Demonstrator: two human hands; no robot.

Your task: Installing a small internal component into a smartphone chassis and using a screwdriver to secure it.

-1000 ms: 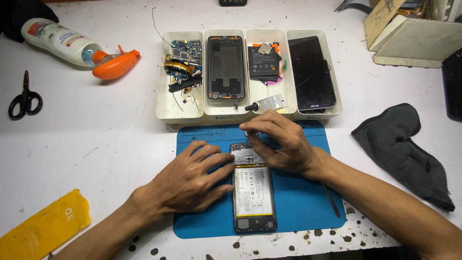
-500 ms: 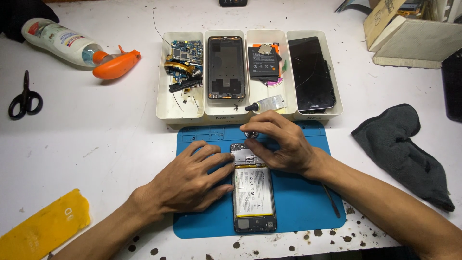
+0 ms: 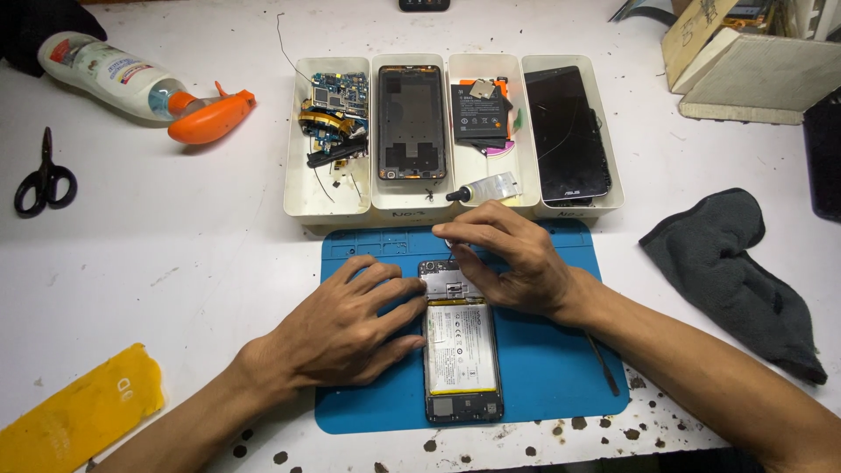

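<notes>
Head view — the only view supplied:

- An opened phone (image 3: pixel 462 346) is laid lengthwise on a blue work mat (image 3: pixel 552 368), back cover off, its pale battery (image 3: pixel 459 349) exposed in the middle.
- The left hand (image 3: pixel 350 324) is laid flat on the mat just beside the phone; its fingers are spread and unclenched, the tips touching the phone's left edge. Nothing is grasped — the phone is only braced.
- The right hand (image 3: pixel 504 254) is arched over the phone's top end, fingers curled together and pressed down on the metal shield there. Whether a small tool or part is pinched between them cannot be told.
- Step judged to be in hand: work on the upper part of the phone's inside, with the body held steady. The next move is judged to call for fine fingertip control at the top end and continued bracing from the left.
- Behind the mat, four white trays (image 3: pixel 327 188) are set side by side: a circuit board with loose parts, a bare phone frame (image 3: pixel 412 123), a dark battery, a black screen panel (image 3: pixel 568 131). A small glue tube (image 3: pixel 486 188) is laid across the tray fronts.
- Also noted: scissors (image 3: pixel 44 175), a spray bottle (image 3: pixel 140 88) on its side, a dark cloth (image 3: pixel 736 271), a yellow sheet (image 3: pixel 79 412).
- Hidden or unclear: the phone's top end under the right hand; a thin dark rod (image 3: pixel 603 361) partly covered by the right forearm; the objects at the upper right, cut off by the frame.
</notes>
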